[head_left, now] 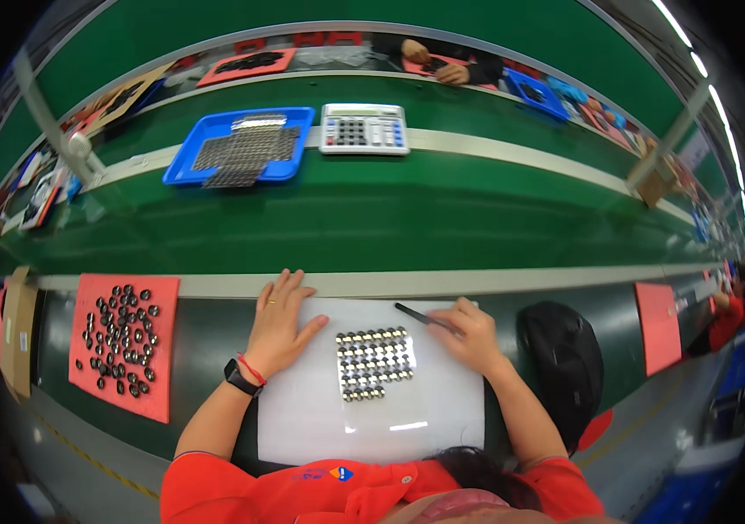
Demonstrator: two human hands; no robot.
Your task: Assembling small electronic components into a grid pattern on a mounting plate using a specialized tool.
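A white sheet (pixel 303 415) lies on the table before me. Small round metal parts (pixel 374 356) stand on it in close rows, the nearest row shorter than the others. My left hand (pixel 278 325) rests at the sheet's upper left corner, fingers spread and holding nothing. In my right hand (pixel 469 332), at the upper right of the sheet, is a slim black pen-like tool (pixel 414 314). Its free end points left, beyond the far row of metal parts and apart from them. The gripped end is partly hidden by my fingers.
Loose dark round parts lie on a red mat (pixel 150 403) at left. A black pouch (pixel 562 371) and a red board (pixel 657 327) are at right. Beyond the green belt (pixel 442 205) stand a blue tray (pixel 179 166) and calculator (pixel 364 129); a co-worker's hands (pixel 442 70) work farther back.
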